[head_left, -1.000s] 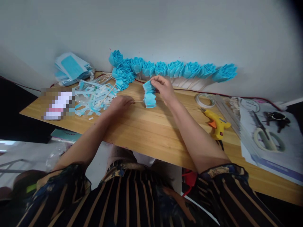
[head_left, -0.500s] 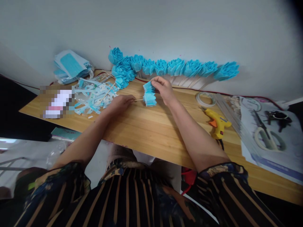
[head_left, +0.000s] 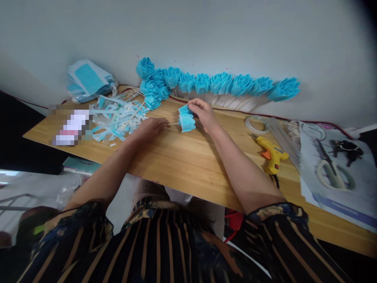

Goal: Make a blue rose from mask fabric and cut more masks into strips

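Note:
My left hand [head_left: 154, 127] is closed around the thin wooden stick [head_left: 173, 124] of a blue flower. The flower's head [head_left: 187, 122], built of pleated mask fabric, points right at the stick's far end, just above the table. Between thumb and fingers of my right hand [head_left: 203, 112] is pinched a blue fabric strip [head_left: 184, 109], which runs down to the flower head. Finished-looking blue fabric flowers [head_left: 202, 83] on sticks lean in a row against the wall behind my hands.
Fabric scraps [head_left: 118, 118] lie left of my hands, below a stack of face masks [head_left: 88, 80]. A phone [head_left: 72, 127] is blurred out. To the right are a tape roll [head_left: 257, 124], a yellow glue gun [head_left: 272, 153], scissors [head_left: 332, 171] and keys [head_left: 347, 147] on paper.
The blue strip between my right hand and the flower head now shows shorter, and the flower head has turned slightly. My left hand stays on the stick.

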`<state>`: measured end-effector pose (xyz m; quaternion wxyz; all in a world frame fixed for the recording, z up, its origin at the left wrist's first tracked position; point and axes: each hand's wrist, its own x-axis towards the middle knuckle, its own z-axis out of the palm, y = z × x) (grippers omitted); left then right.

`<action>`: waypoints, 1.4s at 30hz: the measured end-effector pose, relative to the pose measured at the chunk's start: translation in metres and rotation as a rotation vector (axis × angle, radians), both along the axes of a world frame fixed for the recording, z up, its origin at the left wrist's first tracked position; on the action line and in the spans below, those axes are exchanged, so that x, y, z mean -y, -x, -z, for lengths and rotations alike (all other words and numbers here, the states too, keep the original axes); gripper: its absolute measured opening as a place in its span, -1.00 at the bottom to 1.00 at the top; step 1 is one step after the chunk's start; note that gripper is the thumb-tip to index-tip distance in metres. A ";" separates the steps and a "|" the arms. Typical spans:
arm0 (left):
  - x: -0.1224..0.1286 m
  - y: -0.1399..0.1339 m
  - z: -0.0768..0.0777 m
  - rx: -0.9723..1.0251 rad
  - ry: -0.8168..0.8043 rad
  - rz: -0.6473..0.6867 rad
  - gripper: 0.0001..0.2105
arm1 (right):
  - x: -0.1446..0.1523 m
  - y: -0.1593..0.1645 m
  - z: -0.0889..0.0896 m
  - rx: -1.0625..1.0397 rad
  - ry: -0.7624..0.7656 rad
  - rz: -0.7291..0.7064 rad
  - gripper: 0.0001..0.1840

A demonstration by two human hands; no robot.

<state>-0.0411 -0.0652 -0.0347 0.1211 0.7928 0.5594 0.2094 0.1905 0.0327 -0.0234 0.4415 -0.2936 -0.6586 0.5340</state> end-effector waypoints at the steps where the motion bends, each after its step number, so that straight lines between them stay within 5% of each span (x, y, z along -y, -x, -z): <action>1: 0.000 0.000 0.000 0.002 0.001 -0.001 -0.66 | 0.000 0.000 0.000 -0.001 0.000 -0.001 -0.78; 22: -0.003 0.004 -0.001 0.065 0.045 0.004 -0.61 | 0.001 -0.007 -0.002 -0.031 0.061 -0.085 -0.77; 31: 0.003 -0.006 -0.006 -0.087 0.074 -0.118 -0.63 | -0.003 -0.012 0.009 0.003 0.076 -0.190 -0.76; 42: 0.003 -0.011 -0.004 -0.138 0.046 -0.111 -0.66 | -0.004 -0.016 0.012 0.069 0.035 -0.222 -0.75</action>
